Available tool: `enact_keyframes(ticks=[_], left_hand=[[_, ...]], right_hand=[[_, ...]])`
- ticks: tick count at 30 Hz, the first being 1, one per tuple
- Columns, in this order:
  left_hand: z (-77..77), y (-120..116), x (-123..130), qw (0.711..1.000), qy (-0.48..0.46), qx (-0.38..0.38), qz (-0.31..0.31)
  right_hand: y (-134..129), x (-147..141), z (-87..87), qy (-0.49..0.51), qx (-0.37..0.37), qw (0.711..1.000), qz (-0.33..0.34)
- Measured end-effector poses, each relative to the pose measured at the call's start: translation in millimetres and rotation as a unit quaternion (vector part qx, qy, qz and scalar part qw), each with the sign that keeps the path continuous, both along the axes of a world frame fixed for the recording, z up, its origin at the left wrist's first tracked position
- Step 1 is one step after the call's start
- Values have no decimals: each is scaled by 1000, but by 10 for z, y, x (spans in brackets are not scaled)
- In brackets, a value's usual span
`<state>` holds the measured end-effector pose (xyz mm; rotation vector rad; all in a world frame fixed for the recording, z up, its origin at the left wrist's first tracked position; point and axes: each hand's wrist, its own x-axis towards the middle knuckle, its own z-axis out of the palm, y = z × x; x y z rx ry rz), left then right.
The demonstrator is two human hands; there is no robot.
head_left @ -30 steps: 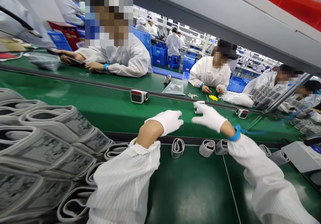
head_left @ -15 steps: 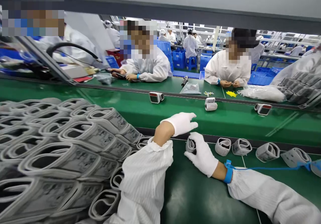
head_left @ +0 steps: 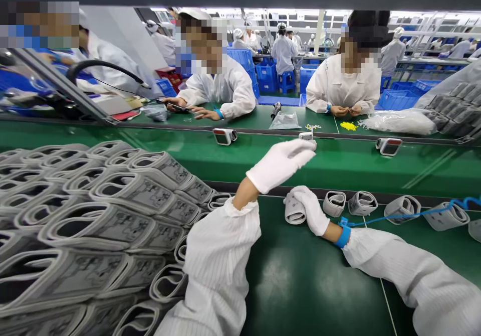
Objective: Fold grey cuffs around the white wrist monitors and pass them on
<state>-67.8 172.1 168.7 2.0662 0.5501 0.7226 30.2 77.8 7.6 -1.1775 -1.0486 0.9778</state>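
My left hand, in a white glove, reaches over the green belt. Its fingertips are at a small white device, which they partly cover. My right hand, gloved with a blue wrist strap, is closed round a rolled grey cuff at the back edge of the dark green table. More rolled cuffs stand in a row to its right.
A large pile of grey cuffs fills the left side. Two white devices with screens lie on the belt. Across it, people in white coats sit near plastic bags and yellow bits.
My left hand has moved forward and right to the white device. My right hand has turned the rolled cuff, so its printed side shows. The devices have shifted slightly left in view.
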Motion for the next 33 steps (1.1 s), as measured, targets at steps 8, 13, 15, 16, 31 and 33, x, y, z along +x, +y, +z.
enact_keyframes(ticks=[8,13,15,16,31,33], left_hand=[[-1106,322,413,952,-47,-21,301],[-1487,201,459,964,6,52,259],[-1545,67,486,972,22,74,220],[-1566,-6,502,975,27,81,203],[-1604,-177,556,984,5,59,169],[-1601,-169,551,983,2,45,175]], right_hand=[[-87,-21,15,-82,34,996,4],[-181,-33,74,-155,69,985,32],[-263,-55,99,-183,83,978,51],[-309,-71,112,-205,104,971,63],[-384,-280,160,-434,409,799,83],[-441,-259,161,-433,382,811,93]])
